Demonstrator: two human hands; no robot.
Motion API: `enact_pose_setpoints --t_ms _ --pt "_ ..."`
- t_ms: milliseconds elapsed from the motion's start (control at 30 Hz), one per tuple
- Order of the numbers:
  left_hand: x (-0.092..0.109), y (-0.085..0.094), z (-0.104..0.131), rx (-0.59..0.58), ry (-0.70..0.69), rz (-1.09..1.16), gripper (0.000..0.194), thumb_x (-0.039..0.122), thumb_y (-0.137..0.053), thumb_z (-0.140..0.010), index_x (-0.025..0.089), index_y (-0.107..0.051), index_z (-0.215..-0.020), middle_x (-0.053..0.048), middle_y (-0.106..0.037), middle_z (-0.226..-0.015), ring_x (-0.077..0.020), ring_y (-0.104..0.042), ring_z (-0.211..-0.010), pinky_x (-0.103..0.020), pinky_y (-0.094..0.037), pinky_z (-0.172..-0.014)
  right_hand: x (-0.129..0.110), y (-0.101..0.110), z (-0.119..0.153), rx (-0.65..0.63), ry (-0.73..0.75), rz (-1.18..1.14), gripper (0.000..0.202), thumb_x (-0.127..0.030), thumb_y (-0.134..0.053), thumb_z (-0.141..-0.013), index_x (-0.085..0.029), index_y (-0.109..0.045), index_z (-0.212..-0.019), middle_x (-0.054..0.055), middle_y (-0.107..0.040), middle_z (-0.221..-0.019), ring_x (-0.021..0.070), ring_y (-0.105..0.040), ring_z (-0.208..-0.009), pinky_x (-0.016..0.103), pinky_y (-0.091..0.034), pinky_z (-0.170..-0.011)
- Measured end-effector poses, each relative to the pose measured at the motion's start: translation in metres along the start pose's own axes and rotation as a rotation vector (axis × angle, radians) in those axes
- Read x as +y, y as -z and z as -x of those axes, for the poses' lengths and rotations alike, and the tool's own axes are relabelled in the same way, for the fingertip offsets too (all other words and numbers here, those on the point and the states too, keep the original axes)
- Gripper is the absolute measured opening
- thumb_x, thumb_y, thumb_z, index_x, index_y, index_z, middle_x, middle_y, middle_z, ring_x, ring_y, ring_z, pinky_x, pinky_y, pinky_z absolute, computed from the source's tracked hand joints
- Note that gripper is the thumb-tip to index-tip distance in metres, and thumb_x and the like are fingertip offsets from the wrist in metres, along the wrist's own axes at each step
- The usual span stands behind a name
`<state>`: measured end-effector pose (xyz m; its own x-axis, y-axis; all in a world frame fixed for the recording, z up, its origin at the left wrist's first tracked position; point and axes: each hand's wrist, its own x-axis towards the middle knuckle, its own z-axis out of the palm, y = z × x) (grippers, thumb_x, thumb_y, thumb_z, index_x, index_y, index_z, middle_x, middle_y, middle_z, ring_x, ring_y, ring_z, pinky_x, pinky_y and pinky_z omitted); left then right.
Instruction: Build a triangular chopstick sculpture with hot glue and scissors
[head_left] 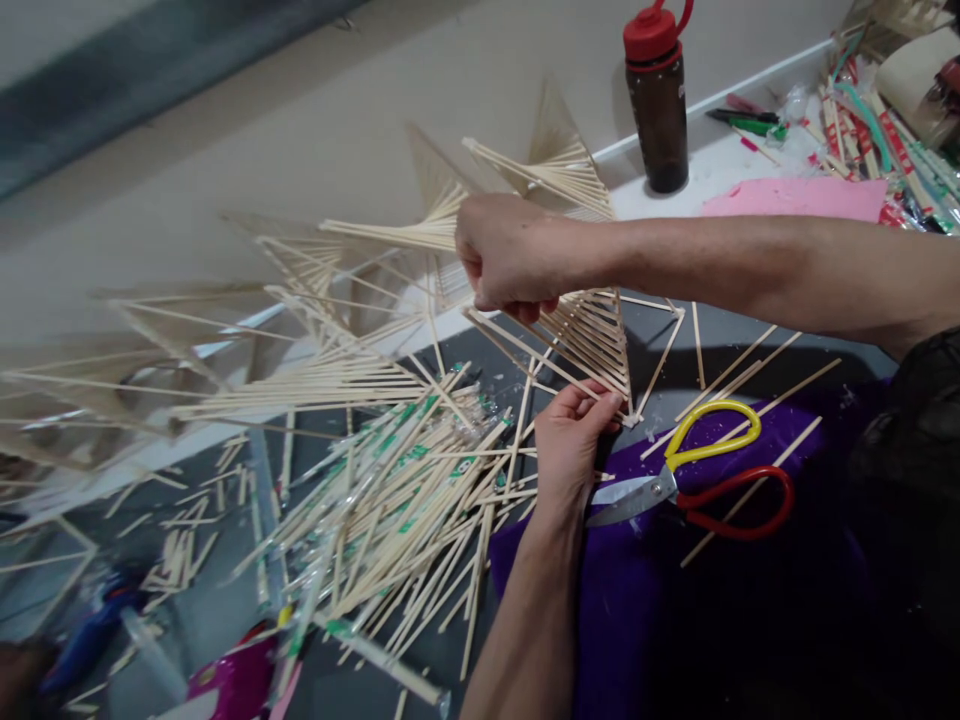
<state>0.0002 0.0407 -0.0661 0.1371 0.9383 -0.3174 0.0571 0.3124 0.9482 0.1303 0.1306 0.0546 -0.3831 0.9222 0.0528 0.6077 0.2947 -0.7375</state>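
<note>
A large spiky structure of glued wooden sticks spreads across the middle and left. My right hand reaches in from the right and pinches one of its fan-shaped stick panels from above. My left hand comes up from below and grips the lower corner of the same panel. A loose heap of wooden sticks, some in clear green-printed wrappers, lies on the dark floor just left of my left hand.
Scissors with one yellow and one red handle lie on purple cloth at the right. A dark bottle with a red cap stands at the back. Pink foam and more wrapped sticks lie far right.
</note>
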Motion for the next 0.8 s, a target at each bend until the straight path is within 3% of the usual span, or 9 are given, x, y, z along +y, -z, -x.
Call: enact_pose_setpoints --t_ms 167,400,600,800 --pt "0.001 -0.001 0.001 0.003 0.007 -0.012 0.025 0.028 -0.082 -0.057 0.015 -0.068 -0.073 0.000 -0.068 -0.060 -0.0102 -0.060 -0.053 -0.019 -0.043 -0.049 0.000 0.005 0.001 0.026 0.062 0.079 0.025 -0.008 -0.051 -0.076 -0.007 -0.068 -0.057 -0.001 -0.058 -0.041 0.0145 -0.067 -0.059 0.015 -0.044 -0.049" --pt "0.000 0.000 0.001 0.014 0.014 -0.019 0.027 0.030 -0.082 -0.055 0.015 -0.068 -0.073 0.000 -0.068 -0.061 -0.0111 -0.061 -0.054 -0.019 -0.043 -0.049 0.000 0.009 -0.003 0.004 0.042 0.192 0.021 -0.005 -0.054 -0.077 -0.002 -0.075 -0.073 0.010 -0.074 -0.068 0.0168 -0.070 -0.062 0.017 -0.041 -0.048" --pt "0.001 0.001 0.002 0.003 0.020 -0.017 0.025 0.028 -0.082 -0.057 0.015 -0.068 -0.073 0.000 -0.068 -0.061 -0.0093 -0.059 -0.053 -0.018 -0.043 -0.050 -0.003 0.015 0.002 -0.075 0.094 0.293 0.028 -0.002 -0.051 -0.075 0.002 -0.076 -0.088 0.021 -0.075 -0.086 0.0218 -0.072 -0.075 0.023 -0.046 -0.057" --pt "0.002 0.000 0.003 -0.003 0.024 -0.022 0.024 0.028 -0.083 -0.057 0.016 -0.068 -0.072 0.000 -0.068 -0.062 -0.0095 -0.059 -0.053 -0.018 -0.043 -0.050 -0.001 0.013 0.002 -0.018 0.156 0.398 0.033 0.002 -0.052 -0.069 0.002 -0.075 -0.093 0.026 -0.073 -0.095 0.0296 -0.071 -0.092 0.034 -0.050 -0.073"
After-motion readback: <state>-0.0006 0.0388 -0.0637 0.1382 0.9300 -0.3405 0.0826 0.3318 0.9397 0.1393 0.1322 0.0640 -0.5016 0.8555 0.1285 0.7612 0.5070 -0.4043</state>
